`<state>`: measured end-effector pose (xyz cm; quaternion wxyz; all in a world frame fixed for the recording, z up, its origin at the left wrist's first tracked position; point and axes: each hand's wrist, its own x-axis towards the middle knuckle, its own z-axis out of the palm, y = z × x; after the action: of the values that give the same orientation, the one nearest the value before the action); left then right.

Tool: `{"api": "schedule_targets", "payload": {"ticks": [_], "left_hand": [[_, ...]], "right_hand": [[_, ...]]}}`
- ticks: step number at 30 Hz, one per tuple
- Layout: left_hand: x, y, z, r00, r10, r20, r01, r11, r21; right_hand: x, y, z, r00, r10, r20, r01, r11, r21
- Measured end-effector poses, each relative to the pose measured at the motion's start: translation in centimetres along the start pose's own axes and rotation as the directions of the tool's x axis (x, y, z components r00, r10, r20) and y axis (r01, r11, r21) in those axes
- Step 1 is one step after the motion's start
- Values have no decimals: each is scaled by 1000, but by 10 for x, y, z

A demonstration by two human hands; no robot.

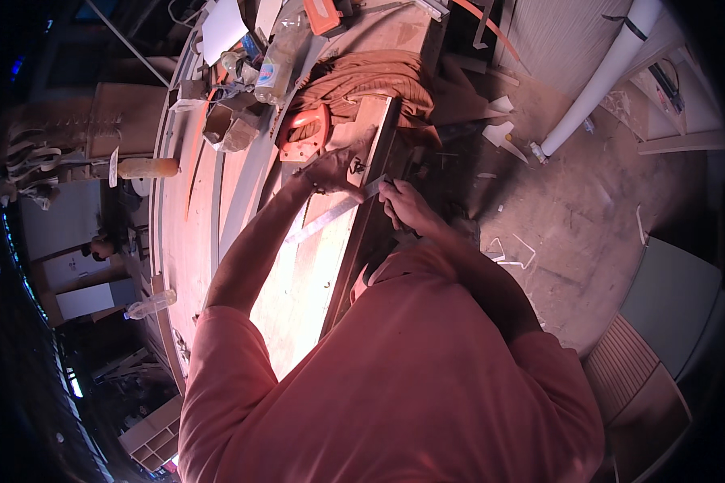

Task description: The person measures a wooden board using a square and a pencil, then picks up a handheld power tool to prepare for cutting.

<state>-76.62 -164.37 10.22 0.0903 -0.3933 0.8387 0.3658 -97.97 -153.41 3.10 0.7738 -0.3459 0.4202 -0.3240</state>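
A flat metal ruler lies slantwise across a wooden board on the table, its upper end reaching the board's right edge. The left hand presses down just above it, fingers spread and touching the ruler's upper part. The right hand meets that same end at the board's edge, fingers curled together around the tip; whether they pinch anything else I cannot tell. Beyond the left hand lies an orange-handled saw, then a folded brown cloth. Farther up stand a clear plastic bottle with a blue-and-red label, a white sheet and an orange box.
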Motion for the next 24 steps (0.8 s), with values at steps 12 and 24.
{"api": "schedule_targets", "payload": {"ticks": [12,24], "left_hand": [[5,3,4,992,-120,48,124,988,-92],[5,-5,12,992,-127,-1,126,991,-46]], "right_hand": [[24,-6,1,994,-52,-101,50,999,-20],[45,-16,-2,998,56,31,-54,996,-72]]}}
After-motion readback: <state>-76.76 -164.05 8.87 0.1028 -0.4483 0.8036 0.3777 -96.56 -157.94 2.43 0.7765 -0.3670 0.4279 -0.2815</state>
